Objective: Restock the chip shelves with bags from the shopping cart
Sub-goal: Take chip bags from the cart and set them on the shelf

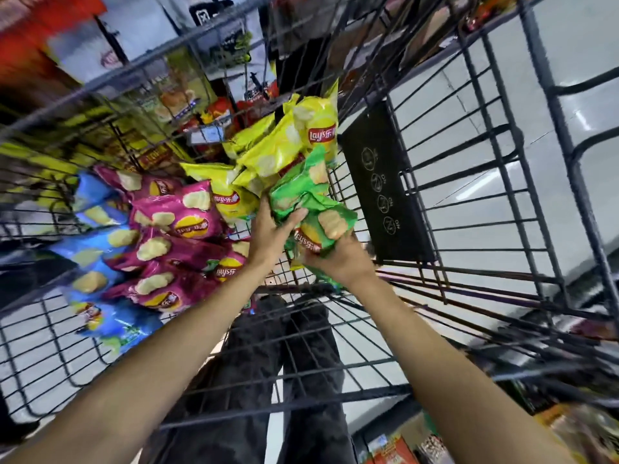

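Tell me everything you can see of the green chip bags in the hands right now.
The green chip bags are glossy crinkled foil printed with chip pictures and a red-and-yellow logo. Several are bunched together, tilted, above the wire cart floor beside the yellow bags. The left hand grips them from the left; the right hand holds them from below.

Bare forearms without sleeves, dark mottled trousers (301,363), no gloves or jewellery

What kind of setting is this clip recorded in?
Most likely a supermarket aisle: a wire shopping cart holds many chip bags, and stocked snack shelves show beyond it. Both hands grip green bags.
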A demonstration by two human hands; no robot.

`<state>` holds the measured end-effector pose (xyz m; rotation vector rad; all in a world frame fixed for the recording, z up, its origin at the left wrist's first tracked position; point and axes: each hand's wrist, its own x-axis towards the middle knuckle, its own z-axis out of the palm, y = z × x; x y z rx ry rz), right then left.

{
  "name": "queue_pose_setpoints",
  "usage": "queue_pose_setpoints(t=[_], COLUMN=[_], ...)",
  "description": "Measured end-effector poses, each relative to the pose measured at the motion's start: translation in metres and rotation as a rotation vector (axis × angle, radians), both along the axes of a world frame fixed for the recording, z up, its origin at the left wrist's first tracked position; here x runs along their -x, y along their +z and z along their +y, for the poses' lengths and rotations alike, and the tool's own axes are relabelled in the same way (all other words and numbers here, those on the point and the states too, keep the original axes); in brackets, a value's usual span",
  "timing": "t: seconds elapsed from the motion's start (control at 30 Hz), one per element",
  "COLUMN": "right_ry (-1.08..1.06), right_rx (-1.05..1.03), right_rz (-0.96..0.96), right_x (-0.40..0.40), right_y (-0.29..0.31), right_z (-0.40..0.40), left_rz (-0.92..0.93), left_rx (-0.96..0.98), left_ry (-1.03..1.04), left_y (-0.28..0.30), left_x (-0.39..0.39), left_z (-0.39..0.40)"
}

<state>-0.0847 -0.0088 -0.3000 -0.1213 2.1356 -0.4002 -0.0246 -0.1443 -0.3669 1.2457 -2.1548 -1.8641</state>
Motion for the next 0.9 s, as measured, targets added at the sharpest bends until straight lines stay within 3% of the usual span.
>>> queue_pose_setpoints(t=[0.1,0.2,0.57,0.9], right_ry=[-0.248,-0.35,-0.31,-0.254], right_rx=[0.145,0.215,0.177,0.338], right_rz=[0.05,0.091,0.21,0.406], right_x=[-0.007,-0.004,0.017,0.058], right_y=[-0.016,-0.018,0.04,0.175], right_z=[-0.008,-0.002,0.02,0.018], left_rz=[-0.005,0.017,0.015,0.178], left_rx=[-0.035,-0.067,0.005,0.142], left_ry=[-0.046,-0.103,-0.067,-0.092], left_y=[0.0,0.004,0.054,0.215], left_x=[0.003,0.008,0.028,0.061], left_z=[-0.007,-0.012,-0.023,-0.067])
